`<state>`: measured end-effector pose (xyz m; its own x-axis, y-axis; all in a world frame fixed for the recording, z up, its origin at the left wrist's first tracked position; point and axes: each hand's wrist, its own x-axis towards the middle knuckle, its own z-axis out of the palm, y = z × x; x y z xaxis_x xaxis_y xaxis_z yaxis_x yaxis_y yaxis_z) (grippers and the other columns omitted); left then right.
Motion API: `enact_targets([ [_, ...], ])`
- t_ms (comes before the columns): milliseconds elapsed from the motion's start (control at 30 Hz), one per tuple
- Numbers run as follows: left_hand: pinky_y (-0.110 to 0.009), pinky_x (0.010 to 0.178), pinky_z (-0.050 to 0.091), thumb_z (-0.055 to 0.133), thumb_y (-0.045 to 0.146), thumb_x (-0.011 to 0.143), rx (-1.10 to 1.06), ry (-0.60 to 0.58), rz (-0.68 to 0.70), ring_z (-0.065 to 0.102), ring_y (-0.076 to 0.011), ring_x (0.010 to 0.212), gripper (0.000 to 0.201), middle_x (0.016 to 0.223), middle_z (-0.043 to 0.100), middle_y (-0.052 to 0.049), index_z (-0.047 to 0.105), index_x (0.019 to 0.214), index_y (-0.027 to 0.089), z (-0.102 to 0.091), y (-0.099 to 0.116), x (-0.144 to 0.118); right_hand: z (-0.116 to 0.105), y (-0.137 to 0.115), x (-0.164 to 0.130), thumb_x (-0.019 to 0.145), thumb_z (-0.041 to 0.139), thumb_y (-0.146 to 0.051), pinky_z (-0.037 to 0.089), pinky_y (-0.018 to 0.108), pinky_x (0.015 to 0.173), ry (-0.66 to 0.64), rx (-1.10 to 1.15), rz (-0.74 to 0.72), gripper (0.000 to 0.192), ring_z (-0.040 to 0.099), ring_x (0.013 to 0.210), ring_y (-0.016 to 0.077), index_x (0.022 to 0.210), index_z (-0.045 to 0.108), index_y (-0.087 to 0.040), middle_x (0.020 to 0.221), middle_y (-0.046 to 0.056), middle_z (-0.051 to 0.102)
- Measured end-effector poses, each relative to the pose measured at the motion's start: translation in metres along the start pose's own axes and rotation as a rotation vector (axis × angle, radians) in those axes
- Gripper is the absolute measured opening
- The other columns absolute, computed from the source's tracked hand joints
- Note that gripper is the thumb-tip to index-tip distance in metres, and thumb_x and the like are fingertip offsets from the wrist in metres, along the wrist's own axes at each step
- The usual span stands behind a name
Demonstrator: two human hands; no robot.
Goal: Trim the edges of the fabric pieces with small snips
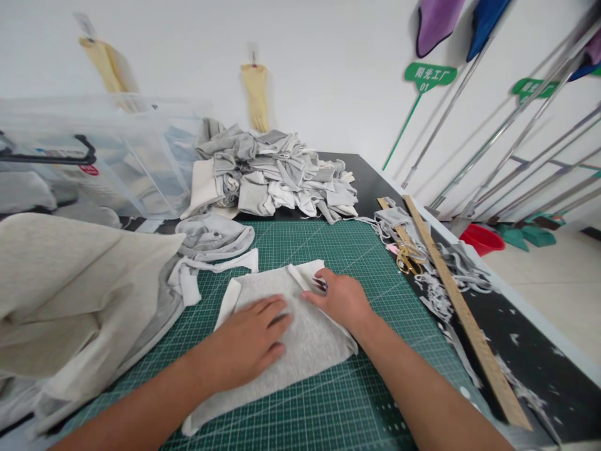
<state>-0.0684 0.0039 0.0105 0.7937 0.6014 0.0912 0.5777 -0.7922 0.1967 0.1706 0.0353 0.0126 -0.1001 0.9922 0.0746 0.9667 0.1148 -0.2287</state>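
A light grey piece of fabric (305,351) lies on the green cutting mat (300,241), with folded pale edges along its top and left side. My left hand (253,338) rests on its left half, fingers stretched out and pressing lightly. At the upper right of the cloth, my right hand (340,297) is closed, thumb and index finger curled round a small dark metal tool (320,284). Most of that tool is hidden, so its kind does not show. The right fingertips are at a folded strip along the fabric's top edge.
Larger grey cloth (79,294) is heaped at left before a clear plastic bin (141,156). A pile of grey fabric pieces (282,169) sits behind the mat. At right lie a wooden ruler (464,313), gold-handled scissors (408,259) and fabric scraps (436,297).
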Motion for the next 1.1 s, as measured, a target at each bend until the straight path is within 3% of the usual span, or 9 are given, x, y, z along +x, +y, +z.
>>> enact_targets([
  [233,-0.042,0.115,0.023,0.054,0.047,0.086,-0.248,-0.107,0.224,0.026,-0.0263,0.139,0.059,0.149,0.034,-0.005,0.043,0.138,0.023,-0.011,0.013,0.001,0.003,0.004,0.000,0.076,0.059,-0.060,0.041,0.026,0.061,0.158,0.145,-0.005,0.045,0.065,0.066,0.0174,0.104,0.062,-0.024,0.078,0.000,0.071],
  [500,-0.036,0.117,0.021,0.055,0.038,0.085,-0.364,-0.147,0.475,0.031,-0.0231,0.137,0.050,0.143,0.044,-0.006,0.051,0.131,0.018,-0.005,0.037,0.000,0.004,0.000,-0.003,0.074,0.062,-0.059,0.043,0.028,0.065,0.081,0.098,-0.134,0.049,0.066,0.070,0.0184,0.109,0.061,-0.024,0.082,0.000,0.071],
  [567,-0.036,0.117,0.019,0.053,0.037,0.086,-0.326,-0.142,0.435,0.031,-0.0226,0.137,0.048,0.145,0.040,-0.008,0.051,0.130,0.018,-0.004,0.040,0.001,0.005,-0.001,-0.002,0.075,0.061,-0.059,0.043,0.028,0.064,0.035,0.051,-0.142,0.043,0.065,0.070,0.0189,0.102,0.063,-0.024,0.078,-0.001,0.071],
  [667,-0.050,0.116,0.013,0.052,0.042,0.088,-0.238,-0.085,0.238,0.027,-0.0279,0.138,0.051,0.148,0.034,-0.009,0.045,0.135,0.023,-0.001,0.038,0.003,0.007,-0.001,0.000,0.080,0.058,-0.054,0.042,0.028,0.064,-0.014,0.003,-0.129,0.035,0.065,0.071,0.0195,0.096,0.065,-0.024,0.076,0.000,0.070],
  [800,-0.063,0.111,0.006,0.054,0.049,0.085,-0.119,-0.036,0.029,0.019,-0.0351,0.139,0.062,0.150,0.029,-0.010,0.038,0.140,0.025,0.008,0.032,0.005,0.008,0.000,-0.001,0.082,0.058,-0.041,0.045,0.030,0.074,0.081,0.094,-0.116,0.034,0.064,0.080,0.0190,0.109,0.061,-0.021,0.096,0.004,0.069],
  [933,-0.064,0.109,0.002,0.055,0.060,0.081,-0.096,-0.059,0.004,0.019,-0.0349,0.139,0.072,0.149,0.032,-0.009,0.033,0.141,0.027,0.010,0.028,0.009,0.006,-0.003,-0.003,0.083,0.056,-0.027,0.046,0.030,0.085,0.198,0.273,-0.213,0.029,0.060,0.091,0.0179,0.111,0.059,-0.017,0.103,0.007,0.064],
  [1100,-0.062,0.109,-0.001,0.055,0.069,0.074,-0.107,-0.028,-0.021,0.028,-0.0341,0.134,0.080,0.144,0.038,-0.011,0.036,0.139,0.025,0.007,0.026,0.013,0.008,-0.010,-0.008,0.085,0.053,-0.021,0.047,0.032,0.088,0.170,0.396,-0.367,0.028,0.058,0.098,0.0182,0.113,0.058,-0.020,0.105,0.008,0.061],
])
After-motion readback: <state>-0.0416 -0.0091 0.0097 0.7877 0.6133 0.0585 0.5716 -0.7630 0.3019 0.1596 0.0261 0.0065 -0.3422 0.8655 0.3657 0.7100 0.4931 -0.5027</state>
